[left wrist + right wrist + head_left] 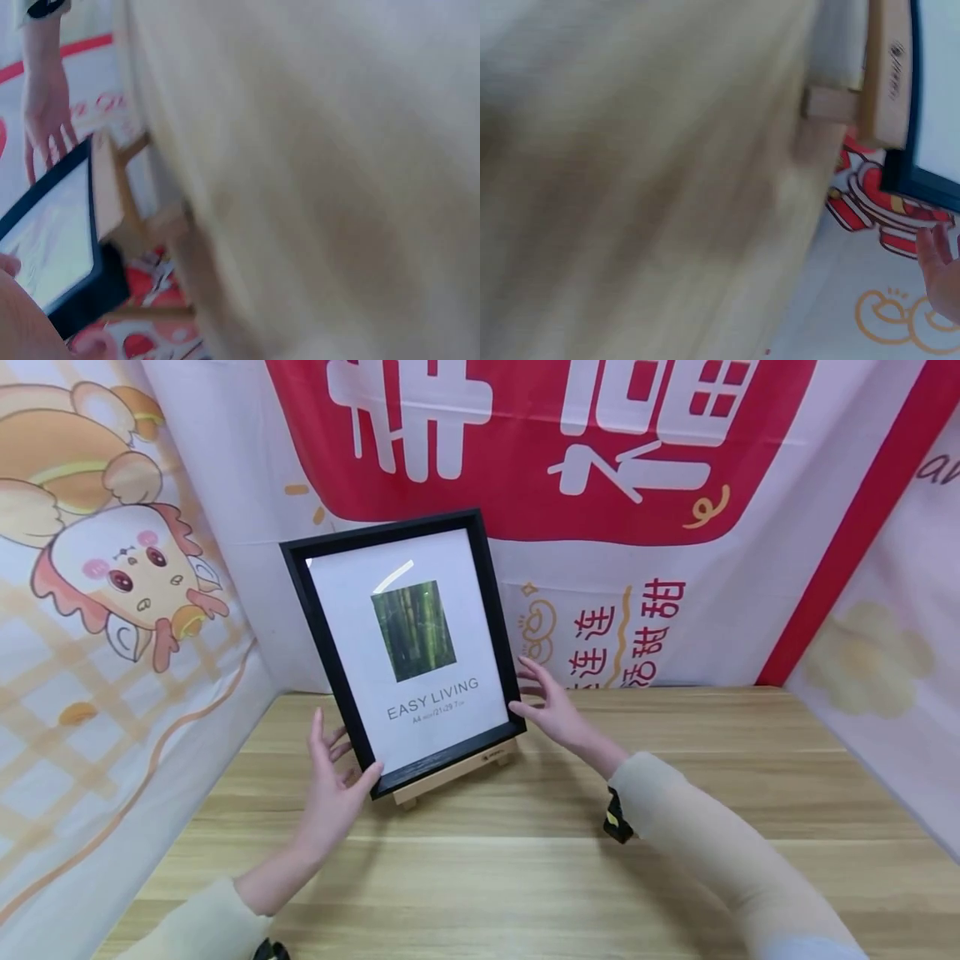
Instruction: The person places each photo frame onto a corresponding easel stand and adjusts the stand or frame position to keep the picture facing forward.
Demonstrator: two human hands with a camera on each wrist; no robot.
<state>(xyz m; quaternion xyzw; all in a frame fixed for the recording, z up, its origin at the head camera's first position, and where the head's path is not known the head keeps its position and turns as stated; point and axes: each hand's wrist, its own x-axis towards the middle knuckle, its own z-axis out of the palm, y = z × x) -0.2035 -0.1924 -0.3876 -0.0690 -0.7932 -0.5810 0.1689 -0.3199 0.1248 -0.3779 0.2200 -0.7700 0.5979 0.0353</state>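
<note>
A black picture frame (497, 610) leans back on a small wooden easel (457, 770) on the table. Behind its glass is a white sheet with a bamboo photo and the words EASY LIVING. My left hand (333, 797) is at the frame's lower left corner, its thumb tip overlapping the front and its fingers spread beside the left edge. At the lower right side, my right hand (555, 710) has its thumb at the edge and its other fingers loosely extended. In the right wrist view, the right-hand fingers (928, 251) show apart from the frame's corner.
The wood-grain table (637, 877) extends in front of the easel and to its right. A printed cloth (405, 493) with large white characters on red hangs behind the frame. Patterned cloths (97, 693) cover the left and right sides.
</note>
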